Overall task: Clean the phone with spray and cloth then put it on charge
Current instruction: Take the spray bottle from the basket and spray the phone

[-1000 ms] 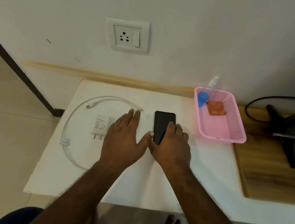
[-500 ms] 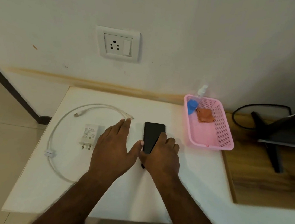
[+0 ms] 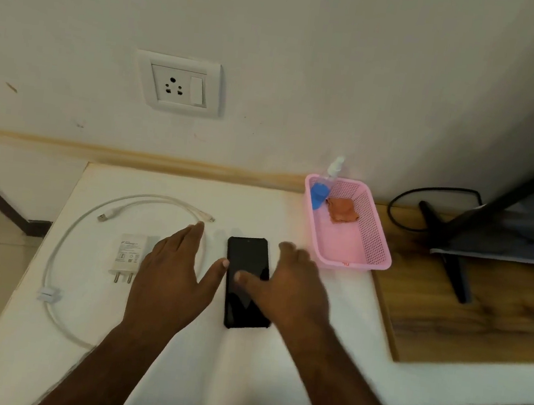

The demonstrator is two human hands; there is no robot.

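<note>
Nothing looked started yet. The phone (image 3: 247, 283) lay face-up on the white table (image 3: 274, 363), between the flat, released left hand (image 3: 172, 278) and the right hand (image 3: 292, 288), also loose and empty. Spray bottle (image 3: 322, 190) and cloth (image 3: 342, 211) sat untouched in the pink basket (image 3: 377, 248) far right; charger (image 3: 129, 253) and cable (image 3: 64, 246) lay unplugged at left.

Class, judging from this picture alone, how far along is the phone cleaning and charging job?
Nothing looks done. The spray bottle and cloth sit in the basket. Both open hands flank the phone on the table. Spraying, wiping and connecting the unplugged charger and cable remain.
</note>
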